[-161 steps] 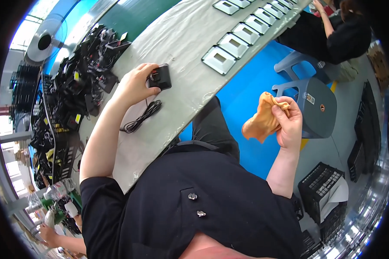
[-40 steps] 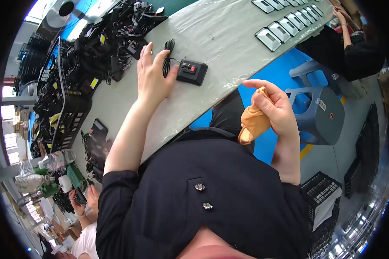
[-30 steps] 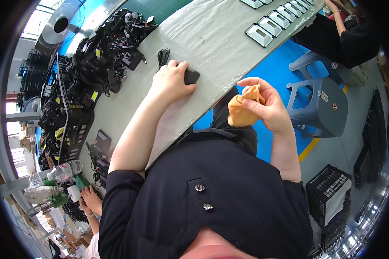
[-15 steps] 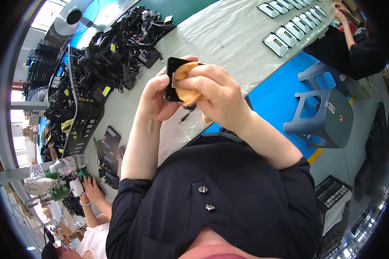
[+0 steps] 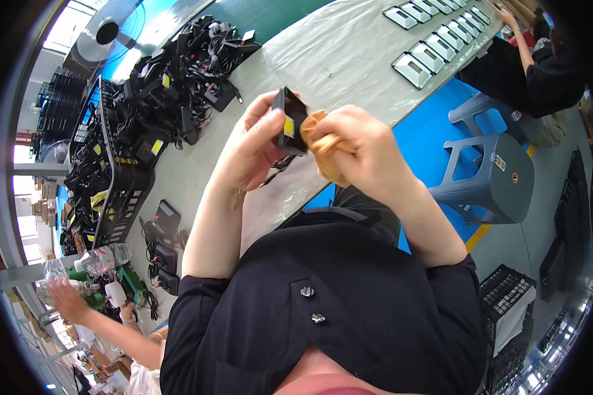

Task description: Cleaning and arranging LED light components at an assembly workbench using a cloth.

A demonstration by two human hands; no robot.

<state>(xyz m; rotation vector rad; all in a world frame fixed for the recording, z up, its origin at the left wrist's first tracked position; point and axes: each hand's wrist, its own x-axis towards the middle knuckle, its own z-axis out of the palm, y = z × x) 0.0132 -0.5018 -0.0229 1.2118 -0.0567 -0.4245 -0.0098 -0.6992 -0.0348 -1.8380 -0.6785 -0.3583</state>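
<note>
A black power adapter with a yellow label is held by my left hand, fingers and thumb closed around its edges. Its label side is turned edgewise, and part of a dark cable hangs below it. In my right hand a bunched tan cloth is gripped, close to the adapter's right side. Whether the cloth touches the adapter I cannot tell. Both hands are above the pale covered table. Two more black adapters with coiled cables lie on the table to the left.
A black crate and a heap of adapters and cables fill the left side. Rows of white-and-black panels lie far right. Grey stools stand right. A co-worker's hand is near plastic bottles at lower left.
The adapter has turned from facing up to edgewise, showing its yellow label. My right hand with the cloth has moved right, off its face. The co-worker's arm at lower left has moved leftward.
</note>
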